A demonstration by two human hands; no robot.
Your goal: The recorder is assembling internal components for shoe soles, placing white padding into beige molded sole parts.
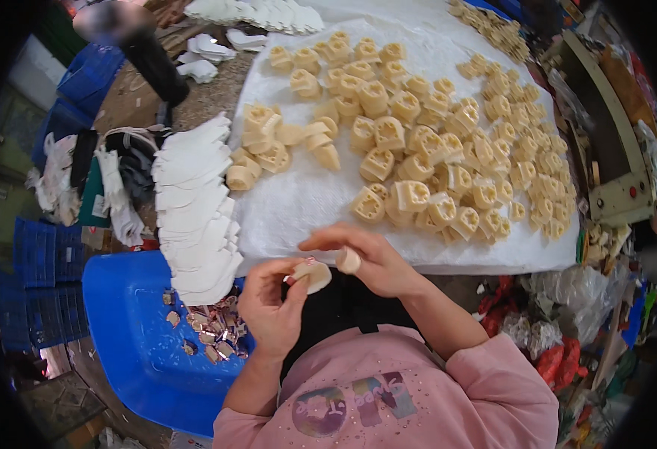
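My left hand (271, 308) pinches a pale cream rounded piece (315, 278) between thumb and fingers, in front of my body near the table's front edge. A small reddish mark shows at the piece's upper edge. Just to the right, my right hand (377, 263) reaches in with its fingers stretched out above the piece. A pale, blunt cylinder (348, 260) sits where its thumb is; it looks like a cover on the thumb, though its kind is not certain. Many cream moulded pieces with hollows (418, 142) lie in heaps on the white-covered table (291, 232).
Overlapping white flat cut-outs (194, 217) line the table's left edge. Below them a blue tub (134, 329) holds small shiny pinkish-brown pieces (216, 333). Blue crates (44, 284) stand at the left. A metal-framed machine (605, 127) and plastic bags (568, 299) crowd the right.
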